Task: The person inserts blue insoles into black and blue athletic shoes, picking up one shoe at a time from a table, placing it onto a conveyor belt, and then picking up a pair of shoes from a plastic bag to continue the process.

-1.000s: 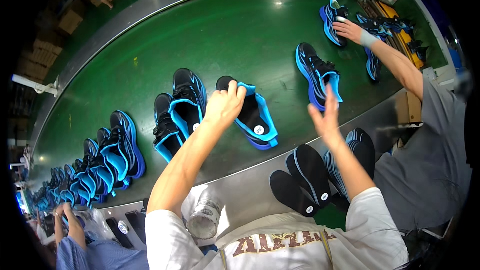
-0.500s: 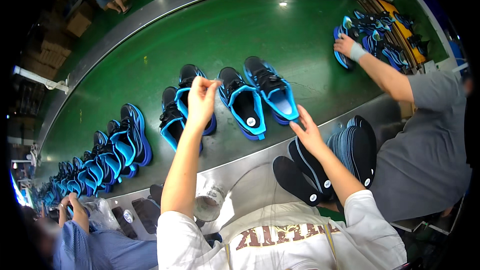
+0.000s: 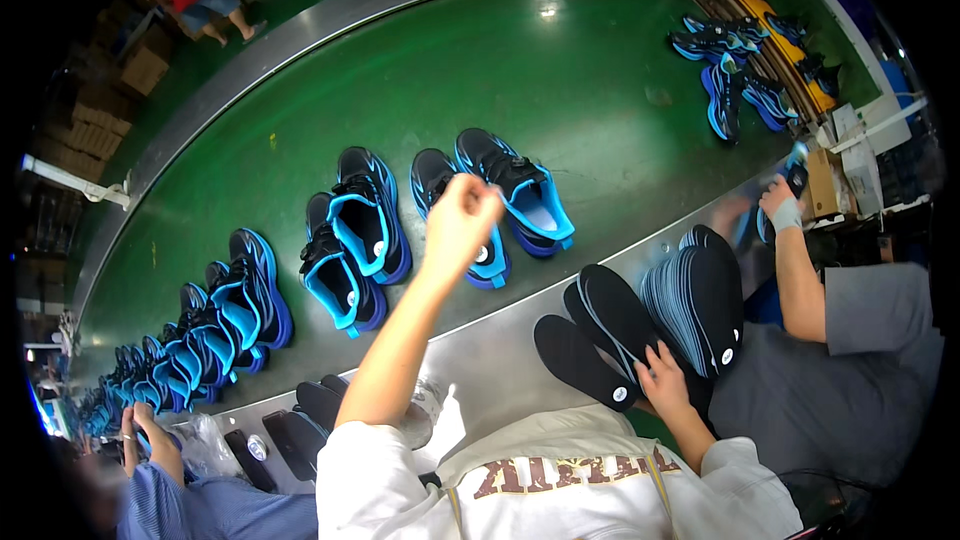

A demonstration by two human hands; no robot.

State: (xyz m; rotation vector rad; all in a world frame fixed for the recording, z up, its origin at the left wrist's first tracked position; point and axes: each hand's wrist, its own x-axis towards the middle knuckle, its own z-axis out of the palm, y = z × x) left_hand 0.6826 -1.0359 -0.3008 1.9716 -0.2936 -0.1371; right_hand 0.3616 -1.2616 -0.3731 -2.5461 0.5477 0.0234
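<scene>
My left hand is closed in a pinch above the left shoe of a black-and-blue pair; what it holds, if anything, is hidden. The right shoe of that pair stands beside it, with a pale inside at its heel. My right hand, fingers apart, touches the edge of the black insoles on the metal ledge. A single insole lies left of it. Against these stands a thick stack of insoles. Another pair of shoes sits left of my left hand.
A row of shoes runs along the green belt at left. More shoes lie at far right. A co-worker's hand holds a shoe near a cardboard box. Another person's hands are at lower left, near phones.
My right hand has drawn back from the right shoe's heel to the insoles. My left hand has moved right and nearer, over the left shoe. The right co-worker's hand has left the belt.
</scene>
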